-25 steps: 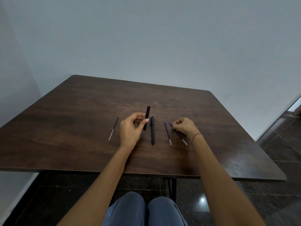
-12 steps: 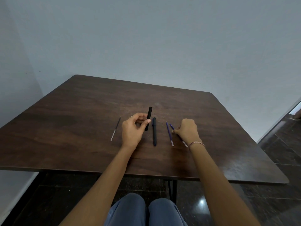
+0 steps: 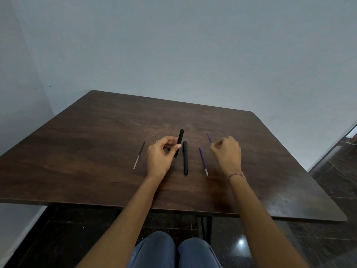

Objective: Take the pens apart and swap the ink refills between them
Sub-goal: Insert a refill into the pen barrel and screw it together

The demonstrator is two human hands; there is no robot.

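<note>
My left hand (image 3: 159, 157) holds a black pen barrel (image 3: 179, 142) between thumb and fingers, tilted up just above the table. A second black pen (image 3: 185, 158) lies flat on the wood right beside it. A purple refill (image 3: 203, 160) with a pale tip rests on the table to the right of that pen. My right hand (image 3: 227, 154) is raised and pinches another purple refill (image 3: 209, 137), whose far end points up and away; the rest is hidden by the fingers. A thin dark refill (image 3: 139, 154) with a clear end lies to the left of my left hand.
The dark wooden table (image 3: 77, 144) stands against a pale wall, with a wall close on the left. Its front edge is near my knees (image 3: 173, 250). A dark tiled floor shows to the right and below.
My right hand has lifted one purple refill off the table and raised it, tip pointing away. The other purple refill stays flat. My left hand keeps holding the black barrel.
</note>
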